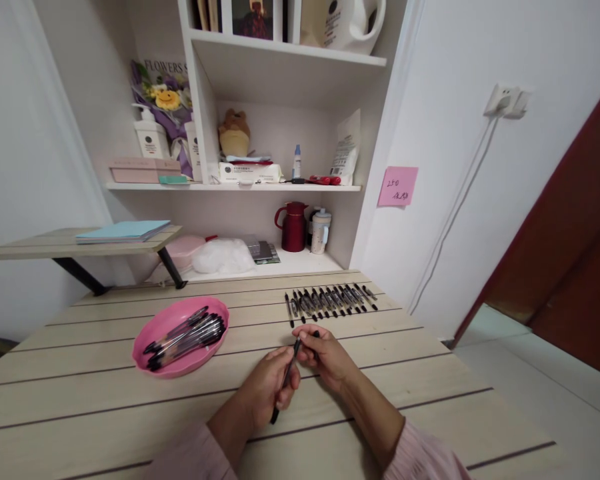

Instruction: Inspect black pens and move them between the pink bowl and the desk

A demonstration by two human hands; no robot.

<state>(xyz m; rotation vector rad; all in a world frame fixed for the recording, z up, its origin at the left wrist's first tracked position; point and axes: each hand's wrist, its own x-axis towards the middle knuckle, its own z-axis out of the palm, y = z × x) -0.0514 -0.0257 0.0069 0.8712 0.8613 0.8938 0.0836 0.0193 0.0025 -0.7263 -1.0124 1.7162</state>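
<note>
My left hand (274, 381) is closed around the barrel of a black pen (289, 371), which slants with its tip end up toward my right hand. In my right hand (327, 353) a black pen cap (317, 339) is pinched between the fingers, close to the tip of that pen. Just beyond my hands, several black pens (330, 302) lie side by side in a row on the table. Left of my hands stands a pink bowl (180, 366) with a pile of capped black pens (190, 339) in it.
The slatted wooden table (380, 400) meets a white shelf unit (280, 189) at its back. A small raised stand (25, 243) carries blue paper (125, 231) at the left. On the lower shelf are a red jug (293, 228), a cup (321, 232) and a white plastic bag (223, 257).
</note>
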